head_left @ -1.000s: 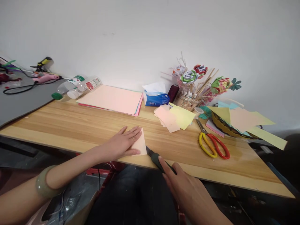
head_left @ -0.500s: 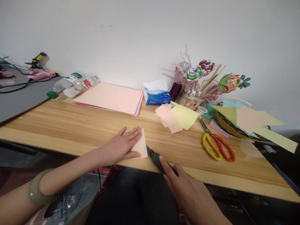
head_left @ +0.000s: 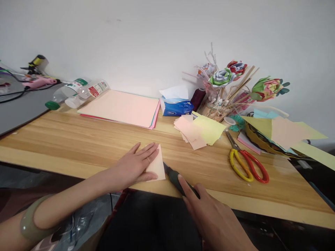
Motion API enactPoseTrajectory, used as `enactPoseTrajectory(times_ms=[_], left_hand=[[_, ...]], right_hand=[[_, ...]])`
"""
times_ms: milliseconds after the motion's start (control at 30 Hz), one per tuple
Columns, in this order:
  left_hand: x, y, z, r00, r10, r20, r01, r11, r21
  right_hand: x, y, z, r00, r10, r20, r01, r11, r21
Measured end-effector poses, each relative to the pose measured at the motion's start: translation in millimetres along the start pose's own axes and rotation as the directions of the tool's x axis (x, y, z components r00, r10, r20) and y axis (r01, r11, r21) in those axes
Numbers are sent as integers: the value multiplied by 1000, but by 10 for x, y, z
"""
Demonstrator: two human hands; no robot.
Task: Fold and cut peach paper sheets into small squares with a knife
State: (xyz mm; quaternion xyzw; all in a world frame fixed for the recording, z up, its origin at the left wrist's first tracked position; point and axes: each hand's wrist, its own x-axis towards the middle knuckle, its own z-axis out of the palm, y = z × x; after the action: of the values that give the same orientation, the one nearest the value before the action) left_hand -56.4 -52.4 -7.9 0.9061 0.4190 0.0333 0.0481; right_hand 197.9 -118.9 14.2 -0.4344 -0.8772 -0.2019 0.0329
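Pale paper (head_left: pixel 157 168) lies under the left hand (head_left: pixel 134 165), fingers spread; the right hand (head_left: pixel 202 205) clasps a knife (head_left: pixel 175 178) (tissue pack (head_left: pixel 177 107) lettering: unreadable).

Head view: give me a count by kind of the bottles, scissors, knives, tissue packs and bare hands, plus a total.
Bottles, the green-capped bottle and the white-capped bottle: 2
Scissors: 1
Knife: 1
Tissue pack: 1
Bare hands, left hand and right hand: 2
Total: 7
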Motion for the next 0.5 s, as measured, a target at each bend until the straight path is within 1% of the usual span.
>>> enactPoseTrajectory(times_ms=[233,400,500], left_hand=[[-7,-3,22,999,11,-30,-11,1000,17],[-7,11,4,1000,8,-13,-8,1000,26],[-2,22,-22,1000,5,-2,-5,1000,17]], right_hand=[[44,9,19,1000,-3,4,3,1000,-16],[65,19,35,1000,-5,-30,5,1000,21],[87,22,34,999,2,-39,-2,1000,14]])
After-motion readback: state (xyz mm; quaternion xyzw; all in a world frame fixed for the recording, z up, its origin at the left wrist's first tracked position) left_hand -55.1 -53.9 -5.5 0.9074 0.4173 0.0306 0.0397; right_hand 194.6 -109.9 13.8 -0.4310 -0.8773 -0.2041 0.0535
